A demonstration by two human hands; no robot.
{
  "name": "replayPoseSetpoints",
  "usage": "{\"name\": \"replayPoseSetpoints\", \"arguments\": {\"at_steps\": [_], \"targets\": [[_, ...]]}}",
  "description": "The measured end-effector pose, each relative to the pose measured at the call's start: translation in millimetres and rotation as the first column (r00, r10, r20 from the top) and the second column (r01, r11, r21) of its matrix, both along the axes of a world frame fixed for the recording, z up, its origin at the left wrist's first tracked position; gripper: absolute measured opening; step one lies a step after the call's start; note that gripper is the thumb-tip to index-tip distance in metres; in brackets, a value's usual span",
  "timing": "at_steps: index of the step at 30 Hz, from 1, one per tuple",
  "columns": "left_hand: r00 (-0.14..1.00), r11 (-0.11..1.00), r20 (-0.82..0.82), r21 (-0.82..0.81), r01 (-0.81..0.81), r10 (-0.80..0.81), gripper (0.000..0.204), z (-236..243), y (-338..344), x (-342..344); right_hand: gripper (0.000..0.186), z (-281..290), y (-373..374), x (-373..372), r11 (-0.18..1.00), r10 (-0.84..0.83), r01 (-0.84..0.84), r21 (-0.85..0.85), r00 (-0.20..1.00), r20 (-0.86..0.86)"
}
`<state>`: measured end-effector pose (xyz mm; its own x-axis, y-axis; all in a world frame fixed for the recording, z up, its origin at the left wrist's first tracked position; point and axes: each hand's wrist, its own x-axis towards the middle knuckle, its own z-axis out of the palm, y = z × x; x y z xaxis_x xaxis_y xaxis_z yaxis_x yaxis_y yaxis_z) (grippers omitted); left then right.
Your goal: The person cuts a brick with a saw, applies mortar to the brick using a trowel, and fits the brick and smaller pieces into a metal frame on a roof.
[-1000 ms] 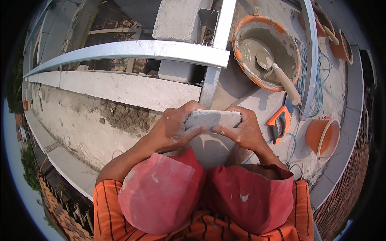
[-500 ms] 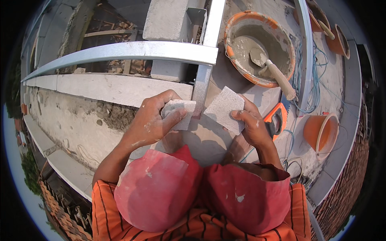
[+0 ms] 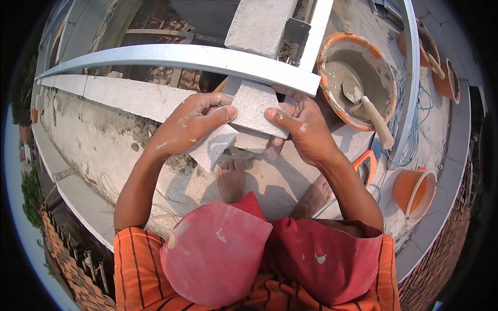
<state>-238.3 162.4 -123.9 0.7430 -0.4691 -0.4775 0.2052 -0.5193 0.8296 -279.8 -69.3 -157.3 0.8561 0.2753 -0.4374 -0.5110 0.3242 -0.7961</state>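
Observation:
My right hand [image 3: 309,128] grips a pale, flat piece of aerated concrete block [image 3: 254,106], its thumb on the near corner. This piece lies just under a silver metal channel [image 3: 207,54], above the low block wall [image 3: 140,98]. My left hand [image 3: 182,124] is closed round a second, broken block piece [image 3: 213,147], which hangs below its palm. The left thumb tip reaches the left edge of the first piece. Most of the fingers of both hands are hidden behind the pieces.
An orange-rimmed bucket [image 3: 324,78] of grey mortar stands at the right, with a wooden-handled trowel [image 3: 377,122] in it. Nearby are an orange-handled saw [image 3: 367,165], coiled blue hose [image 3: 410,135] and an orange bucket [image 3: 410,192]. An upright block [image 3: 259,26] rises beyond the channel.
Both hands have moved forward and closer together. The right-hand piece has gone from in front of my body to beneath the metal channel; the left-hand piece now hangs lower and tilted.

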Motion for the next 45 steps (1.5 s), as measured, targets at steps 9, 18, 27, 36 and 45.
{"name": "replayPoseSetpoints", "arguments": {"at_steps": [9, 18, 27, 36, 45], "targets": [[0.987, 0.995, -0.124, -0.026, 0.1, -0.102, 0.045, -11, 2, 2, 0.057, 6, -7, -23, 0.995, 0.054, -0.05, -0.09, 0.998, 0.037], [0.971, 0.977, -0.106, -0.008, 0.213, -0.213, 0.046, -3, -12, -8, 0.041, 2, 2, -23, 0.941, 0.121, -0.045, -0.336, 0.97, 0.209], [0.949, 0.932, -0.026, 0.181, 0.315, -0.315, 0.044, -3, -40, -21, 0.035, -3, -20, -27, 0.729, 0.338, -0.073, -0.68, 0.903, 0.266], [0.935, 0.917, 0.042, 0.212, 0.337, -0.353, 0.044, -11, -47, -23, 0.031, 1, -23, -33, 0.697, 0.287, -0.046, -0.716, 0.932, 0.22], [0.928, 0.917, 0.06, 0.184, 0.353, -0.369, 0.037, -19, -49, -31, 0.026, -5, -34, -35, 0.749, 0.332, -0.168, -0.641, 0.933, 0.143]]}}
